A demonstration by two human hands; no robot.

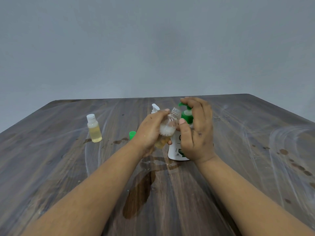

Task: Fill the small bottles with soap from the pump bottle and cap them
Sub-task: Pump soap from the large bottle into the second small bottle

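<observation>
Our left hand [150, 132] grips the clear, foamy small plastic bottle [167, 128], tilted; we should keep its open neck right under the green pump nozzle [181, 104] while our right hand [197, 130], fingers relaxed, presses squarely.

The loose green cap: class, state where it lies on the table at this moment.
In the head view, the green cap lies on the wooden table left of centre, between the capped small bottle and the left hand, close beside that hand.

Soft, even light falls on my table [68, 167]; shadows are faint. Streaks glare palely. Wide-angle distortion bends the edges.
</observation>
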